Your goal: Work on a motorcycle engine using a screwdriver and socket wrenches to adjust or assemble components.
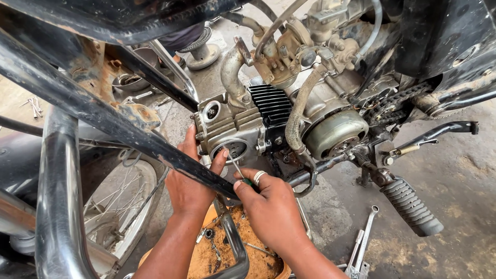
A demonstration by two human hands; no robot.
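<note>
Below the frame tube, both your hands work at the engine's round port.
Your right hand [271,206] pinches a thin screwdriver [236,166] into the round port [235,150]; your left hand [188,178] steadies the cylinder head [230,124], thumb at the rim. Next, judged: keep the tip seated, turn gently.

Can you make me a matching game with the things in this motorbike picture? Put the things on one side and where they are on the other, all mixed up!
Things:
1. screwdriver
2. spanners
3. ring
4. tray of small parts

Places:
A. lying on the ground at the right
B. under both wrists
C. on a finger of the right hand
D. tip at the engine's round opening

Pairs: 1-D, 2-A, 3-C, 4-B
</note>
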